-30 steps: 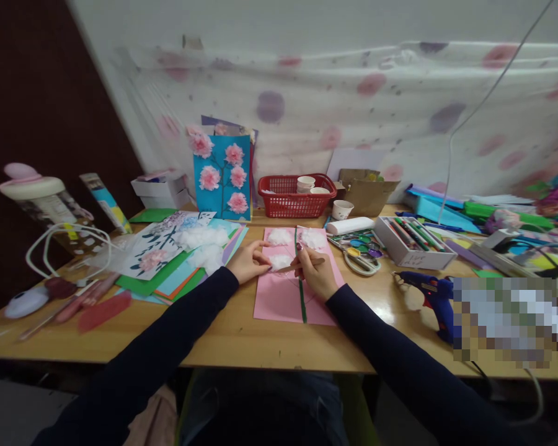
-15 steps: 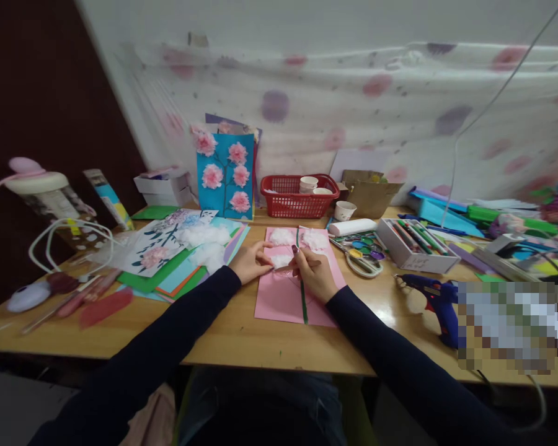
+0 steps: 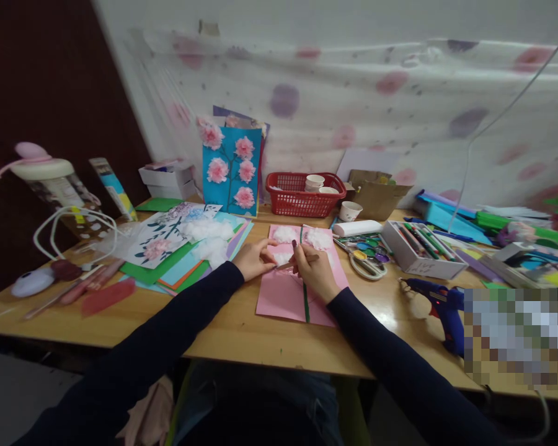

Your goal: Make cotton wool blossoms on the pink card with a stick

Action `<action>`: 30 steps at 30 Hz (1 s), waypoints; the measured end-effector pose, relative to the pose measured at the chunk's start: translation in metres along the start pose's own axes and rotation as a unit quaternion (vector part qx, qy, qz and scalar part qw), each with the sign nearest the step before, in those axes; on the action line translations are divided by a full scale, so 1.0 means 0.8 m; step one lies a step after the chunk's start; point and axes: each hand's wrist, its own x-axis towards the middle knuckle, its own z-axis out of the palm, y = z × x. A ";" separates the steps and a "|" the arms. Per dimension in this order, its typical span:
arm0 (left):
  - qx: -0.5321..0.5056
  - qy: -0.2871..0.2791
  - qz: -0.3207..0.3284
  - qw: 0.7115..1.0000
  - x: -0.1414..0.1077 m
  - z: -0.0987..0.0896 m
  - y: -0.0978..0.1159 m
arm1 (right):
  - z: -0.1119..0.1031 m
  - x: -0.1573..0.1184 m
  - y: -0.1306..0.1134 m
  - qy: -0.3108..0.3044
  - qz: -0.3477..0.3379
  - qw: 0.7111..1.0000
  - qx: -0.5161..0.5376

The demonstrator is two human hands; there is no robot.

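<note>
A pink card (image 3: 279, 297) lies on the table in front of me, a dark green stem (image 3: 305, 303) running down it and tufts of white cotton (image 3: 319, 238) on its upper half. My right hand (image 3: 318, 272) is closed around a slim brown pen-like stick (image 3: 311, 257), which slants down towards the left-hand cotton; its exact kind is unclear. At the card's left edge rests my left hand (image 3: 252, 260), thumb and forefinger apart beside the lower left tuft. The fingers partly cover that tuft.
Loose cotton (image 3: 209, 238) lies on coloured papers at left. A blue flower card (image 3: 231, 173) stands behind, near a red basket (image 3: 302, 207). To the right are scissors (image 3: 369, 266), a box of crayons (image 3: 423, 248) and a blue glue gun (image 3: 446, 310).
The whole view has shifted slightly, so most things sit a little further right. Both hands keep nearly the same place on the card, the right still holding the stick.
</note>
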 end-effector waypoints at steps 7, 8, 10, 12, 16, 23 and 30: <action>0.015 -0.006 -0.001 1.000 0.000 -0.003 0.002 | 0.001 -0.001 -0.002 -0.001 0.007 1.000 0.009; 0.019 -0.005 -0.001 1.000 0.000 -0.003 0.001 | 0.001 -0.002 -0.002 0.002 0.014 1.000 0.015; 0.022 0.000 0.001 1.000 -0.001 -0.002 0.001 | -0.001 -0.002 -0.001 0.018 0.036 0.998 0.040; 0.022 0.003 0.004 1.000 -0.001 0.000 0.000 | -0.004 -0.002 0.000 0.048 0.059 0.994 0.083; -0.001 0.022 0.008 1.000 0.004 -0.004 0.003 | -0.008 -0.001 0.005 0.111 0.079 0.976 0.172; 0.111 0.246 -0.055 0.961 0.000 -0.121 -0.007 | -0.014 0.002 0.010 0.190 0.101 0.941 0.262; 0.226 0.342 -0.149 0.900 -0.032 -0.204 -0.067 | -0.020 0.005 0.008 0.211 0.121 0.931 0.272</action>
